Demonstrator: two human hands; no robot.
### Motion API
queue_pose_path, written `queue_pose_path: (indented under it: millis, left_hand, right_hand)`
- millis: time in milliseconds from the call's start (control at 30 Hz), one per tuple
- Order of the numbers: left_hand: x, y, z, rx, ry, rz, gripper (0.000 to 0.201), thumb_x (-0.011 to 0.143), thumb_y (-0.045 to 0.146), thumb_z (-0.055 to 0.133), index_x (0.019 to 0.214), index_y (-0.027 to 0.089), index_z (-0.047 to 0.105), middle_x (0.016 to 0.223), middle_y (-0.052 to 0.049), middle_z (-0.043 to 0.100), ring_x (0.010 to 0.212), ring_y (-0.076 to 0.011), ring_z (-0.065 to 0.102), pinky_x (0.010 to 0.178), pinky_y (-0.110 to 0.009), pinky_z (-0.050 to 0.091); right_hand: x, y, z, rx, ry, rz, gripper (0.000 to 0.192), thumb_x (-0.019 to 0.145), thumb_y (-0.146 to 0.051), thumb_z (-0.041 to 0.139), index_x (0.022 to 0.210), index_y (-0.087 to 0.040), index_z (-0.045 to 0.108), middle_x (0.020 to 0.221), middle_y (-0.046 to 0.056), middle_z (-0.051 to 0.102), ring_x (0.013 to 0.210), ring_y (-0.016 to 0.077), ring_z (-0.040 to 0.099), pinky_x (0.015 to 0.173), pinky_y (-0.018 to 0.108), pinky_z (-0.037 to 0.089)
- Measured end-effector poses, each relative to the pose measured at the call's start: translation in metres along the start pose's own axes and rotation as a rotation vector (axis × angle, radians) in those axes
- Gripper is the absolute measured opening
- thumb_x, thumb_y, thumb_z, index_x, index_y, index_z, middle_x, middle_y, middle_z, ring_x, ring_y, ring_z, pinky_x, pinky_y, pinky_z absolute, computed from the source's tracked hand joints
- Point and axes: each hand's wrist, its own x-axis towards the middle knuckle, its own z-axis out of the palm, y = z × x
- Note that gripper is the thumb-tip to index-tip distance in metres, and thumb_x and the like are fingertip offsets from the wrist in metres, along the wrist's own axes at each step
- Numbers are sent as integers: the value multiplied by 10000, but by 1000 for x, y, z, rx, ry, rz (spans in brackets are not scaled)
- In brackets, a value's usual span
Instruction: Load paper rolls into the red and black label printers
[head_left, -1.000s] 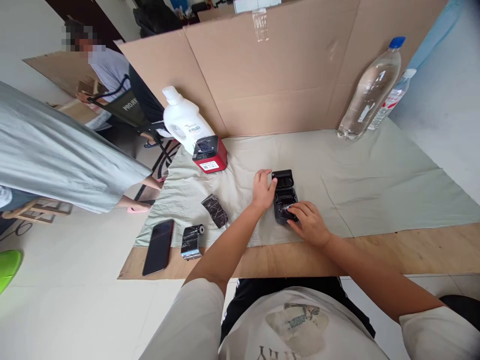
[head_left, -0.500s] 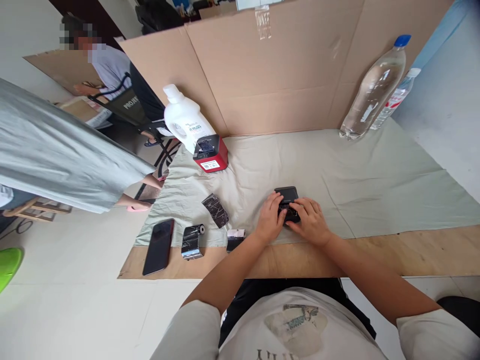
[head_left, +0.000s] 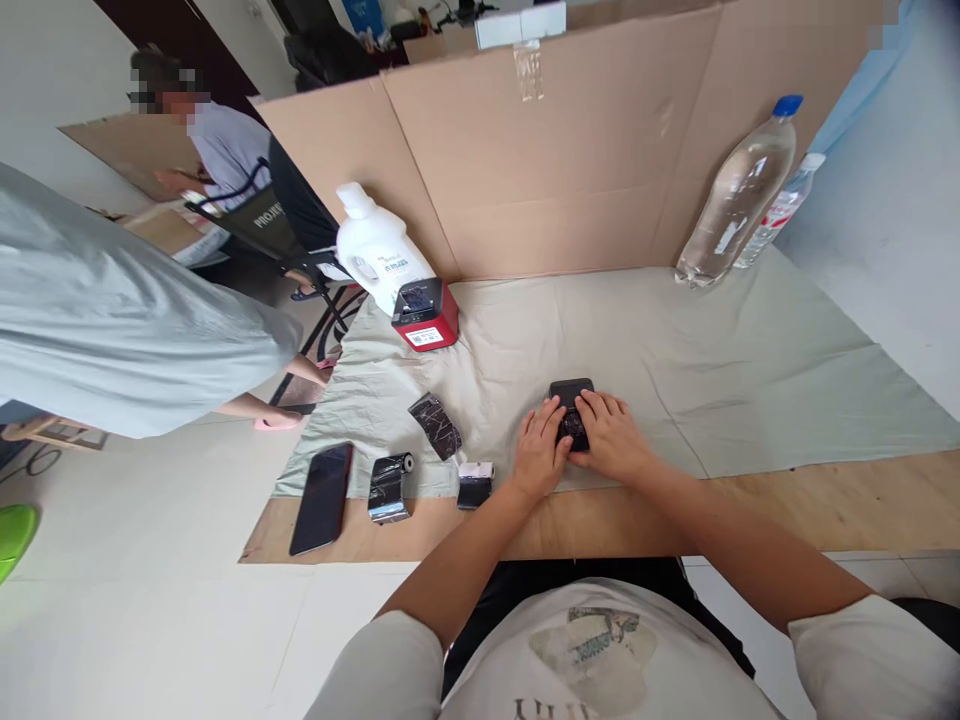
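Observation:
A small black box-shaped device (head_left: 572, 391) lies on the cloth in front of me; its exact kind is hard to make out. Along its left edge rests my left hand (head_left: 540, 450), fingers bent against it. My right hand (head_left: 611, 435) holds the right side, with fingertips over the top near the far end. Between the hands, a dark glossy part of the device shows, while the lower edges are covered by fingers. Left of my left hand sits a small roll of black-and-white paper (head_left: 475, 485). Farther left are a dark marble-patterned strip (head_left: 436, 426) and a larger patterned roll (head_left: 390, 488).
A phone (head_left: 321, 498) lies at the table's left front. Behind stand a red-and-black device (head_left: 426, 315), a white jug (head_left: 382, 245) and two water bottles (head_left: 739, 200) (head_left: 780, 210) before a cardboard screen (head_left: 555, 180). Two other people are at the left.
My right fingers have shifted from the device's middle to its right side and far end, uncovering more of its top. The left fingers have moved slightly. The camera view has shifted a little.

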Motion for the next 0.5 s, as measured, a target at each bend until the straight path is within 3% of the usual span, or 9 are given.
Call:
queue_pose_path:
  millis: [167, 300, 400, 500]
  left_hand:
    - [-43, -26, -34, 206, -17, -373, 501, 996, 400, 377, 1388, 120, 514, 1520, -213, 446, 1436, -366, 375, 1140, -624, 299]
    - [-67, -50, -62, 352, 14, -520, 475, 950, 401, 467, 1327, 132, 572, 1487, -226, 477, 1430, -428, 354, 1102, -679, 305]
    - [-64, -41, -58, 327, 27, -418, 439, 932, 345, 495, 1310, 144, 589, 1480, -222, 490, 1455, -415, 335, 1121, -661, 309]
    - [-54, -11, -35, 218, -151, -166, 473, 935, 303, 491, 1391, 187, 542, 1534, -168, 453, 1478, -377, 321, 1146, -640, 312]
  right_hand:
    - [8, -28, 5, 32, 26, 284, 941, 758, -620, 691, 1505, -148, 367, 1600, 228, 270, 1359, 448, 387, 1016, 559, 415]
    - [17, -38, 29, 40, 111, 315, 948, 747, -640, 674, 1523, -230, 314, 1610, 217, 233, 1264, 471, 437, 891, 584, 467]
    - [19, -37, 42, 36, 223, 264, 854, 768, -562, 663, 1492, -231, 354, 1576, 238, 290, 1120, 437, 509, 818, 578, 480]
    - [20, -19, 41, 41, 279, 229, 782, 780, -493, 637, 1467, -215, 387, 1542, 237, 338, 1058, 417, 526, 819, 581, 475]
